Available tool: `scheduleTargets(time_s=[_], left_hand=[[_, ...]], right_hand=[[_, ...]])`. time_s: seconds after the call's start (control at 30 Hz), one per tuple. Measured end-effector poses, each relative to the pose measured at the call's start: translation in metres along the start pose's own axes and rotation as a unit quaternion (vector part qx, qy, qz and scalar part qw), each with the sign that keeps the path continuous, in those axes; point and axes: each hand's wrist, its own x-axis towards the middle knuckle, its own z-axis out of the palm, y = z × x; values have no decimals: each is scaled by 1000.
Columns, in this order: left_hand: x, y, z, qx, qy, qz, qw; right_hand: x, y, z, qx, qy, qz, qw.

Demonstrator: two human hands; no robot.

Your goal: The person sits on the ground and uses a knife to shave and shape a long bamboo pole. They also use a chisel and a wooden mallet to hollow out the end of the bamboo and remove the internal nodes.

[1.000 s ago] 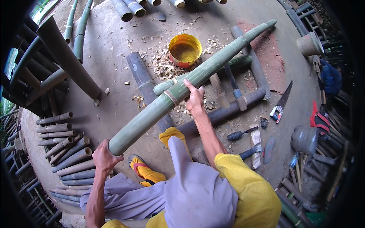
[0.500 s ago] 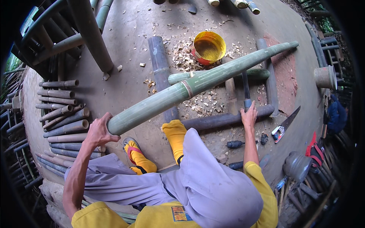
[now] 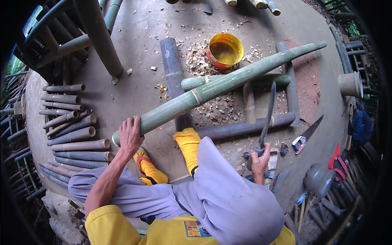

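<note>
A long green bamboo pole (image 3: pixel 196 96) slants from near left to far right across a frame of dark bamboo pieces (image 3: pixel 237 129) on the ground. Its near end is gripped by my left hand (image 3: pixel 130 134), with the fingers laid over the top. My right hand (image 3: pixel 259 161) is closed round the handle of a machete (image 3: pixel 268 116), whose long dark blade points away from me, to the right of the pole's middle. A shorter green bamboo piece (image 3: pixel 269 79) lies under the pole, across the frame. My yellow-socked foot (image 3: pixel 188 145) is against the frame's near left corner.
A yellow and red bucket (image 3: pixel 225 51) stands among pale wood chips (image 3: pixel 197 61) beyond the pole. Cut bamboo lengths (image 3: pixel 75 134) lie in a row at left, near a bamboo structure (image 3: pixel 98 36). On the right are a handsaw (image 3: pixel 308 134), a grey pot (image 3: pixel 350 84) and a plastic jug (image 3: pixel 318 179).
My right hand has lifted the machete and drawn it back toward me, its blade now tilted. My left hand has shifted from the pole's end onto its top, farther right.
</note>
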Motion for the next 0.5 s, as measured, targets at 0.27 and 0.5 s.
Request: scheduleTargets(time_s=[0.27, 0.5], left_hand=[[28, -16, 26, -223, -156, 7, 962], [32, -23, 32, -244, -152, 37, 957]], right_hand=[[27, -48, 110, 148, -226, 67, 960], [81, -48, 162, 261, -238, 189, 916]])
